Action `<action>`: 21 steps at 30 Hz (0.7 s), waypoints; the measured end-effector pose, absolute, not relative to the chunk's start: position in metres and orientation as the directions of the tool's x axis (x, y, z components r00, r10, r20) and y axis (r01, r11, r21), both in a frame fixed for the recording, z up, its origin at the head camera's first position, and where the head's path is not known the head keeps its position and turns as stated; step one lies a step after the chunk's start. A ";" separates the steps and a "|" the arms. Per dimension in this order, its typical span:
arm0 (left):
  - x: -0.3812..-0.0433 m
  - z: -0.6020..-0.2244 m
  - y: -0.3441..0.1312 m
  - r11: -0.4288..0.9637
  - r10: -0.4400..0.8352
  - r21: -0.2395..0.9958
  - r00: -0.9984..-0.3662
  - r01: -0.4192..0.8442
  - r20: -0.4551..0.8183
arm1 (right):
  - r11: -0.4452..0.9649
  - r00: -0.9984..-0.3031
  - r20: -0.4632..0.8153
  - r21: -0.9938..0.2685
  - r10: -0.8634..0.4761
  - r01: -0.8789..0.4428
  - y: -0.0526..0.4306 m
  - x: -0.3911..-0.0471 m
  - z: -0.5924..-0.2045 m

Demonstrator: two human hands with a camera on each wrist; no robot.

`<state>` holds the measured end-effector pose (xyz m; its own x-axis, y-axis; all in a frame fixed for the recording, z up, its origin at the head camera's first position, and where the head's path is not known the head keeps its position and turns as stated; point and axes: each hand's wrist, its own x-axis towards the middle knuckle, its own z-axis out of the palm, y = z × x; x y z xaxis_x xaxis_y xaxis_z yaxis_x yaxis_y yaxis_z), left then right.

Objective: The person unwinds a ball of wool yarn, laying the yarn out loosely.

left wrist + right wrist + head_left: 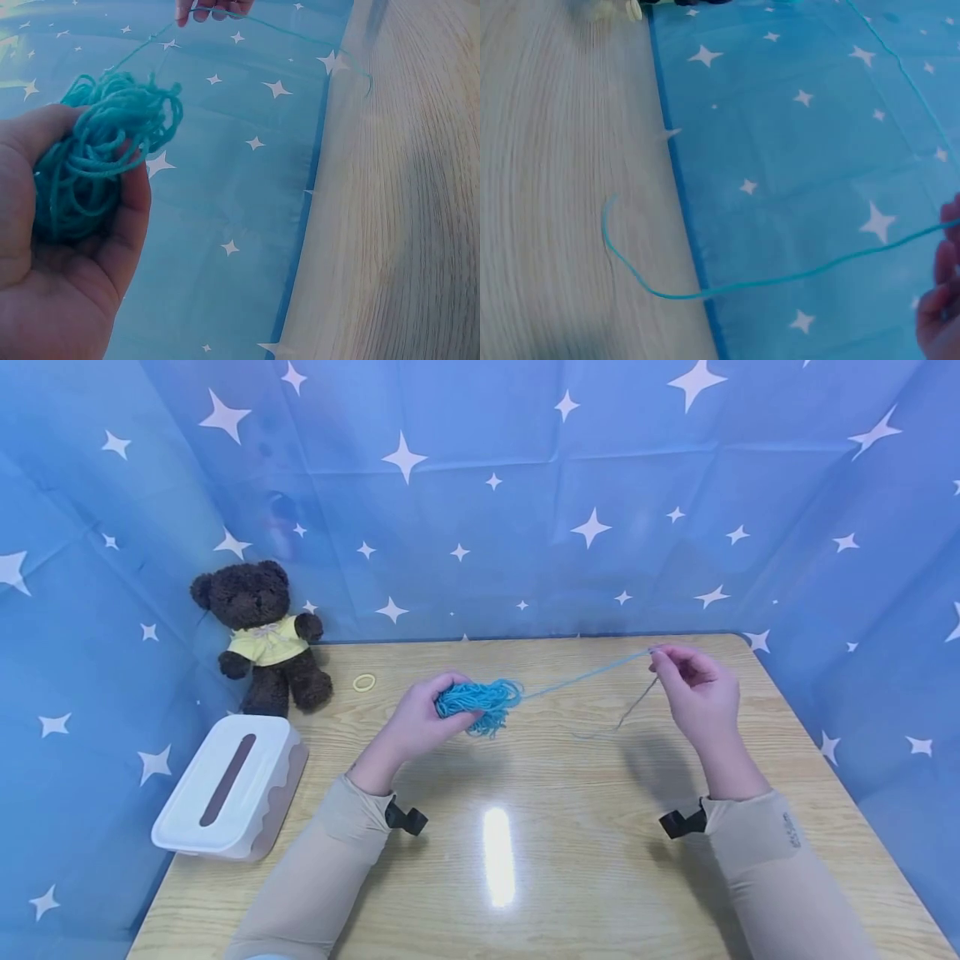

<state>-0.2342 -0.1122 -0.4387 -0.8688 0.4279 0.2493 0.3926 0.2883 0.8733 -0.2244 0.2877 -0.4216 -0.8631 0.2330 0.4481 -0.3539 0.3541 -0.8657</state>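
Note:
A bundle of turquoise yarn (480, 700) is gripped in my left hand (423, 718), its loops sticking out past the fingers. In the left wrist view the yarn bundle (97, 157) lies between the thumb and curled fingers. From it a single yarn strand (585, 676) runs tautly up and right to my right hand (696, 689), which pinches it between thumb and fingertips. Below that pinch a loose tail hangs, and in the right wrist view this tail (780, 280) curves away from the fingers. Both hands are raised above the table.
The wooden table (585, 860) backs onto a blue star-patterned curtain (517, 527). At the left stand a white lidded box (180, 802) with a slot and a brown teddy bear (262, 639) in a yellow shirt. A yellow ring (356, 683) lies near the bear.

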 end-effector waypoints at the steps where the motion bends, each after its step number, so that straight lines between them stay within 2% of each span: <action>1: -0.234 -0.439 -0.112 0.285 0.422 0.876 -0.872 0.388 0.249 | 0.414 -0.873 0.441 -0.848 0.208 -0.330 0.290 -0.224 -0.422; 5: -0.233 -0.439 -0.111 0.274 0.393 0.889 -0.887 0.366 0.244 | 0.629 -0.915 0.398 -0.728 0.063 -0.274 0.293 -0.223 -0.425; 8: -0.232 -0.438 -0.112 0.261 0.380 0.893 -0.889 0.367 0.254 | 0.710 -0.923 0.383 -0.638 -0.045 -0.299 0.288 -0.221 -0.426; 14: -0.231 -0.437 -0.111 0.215 0.363 0.897 -0.885 0.385 0.293 | 0.757 -0.926 0.343 -0.561 -0.157 -0.336 0.279 -0.219 -0.419; 21: -0.230 -0.435 -0.112 0.196 0.347 0.904 -0.889 0.381 0.299 | 0.804 -0.973 0.150 -0.550 -0.173 -0.227 0.307 -0.225 -0.424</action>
<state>-0.2301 -0.1123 -0.4354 -0.8889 0.3467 0.2995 0.3809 0.1960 0.9036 -0.2255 0.3070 -0.4243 -0.9735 -0.1732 0.1495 -0.2275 0.8036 -0.5500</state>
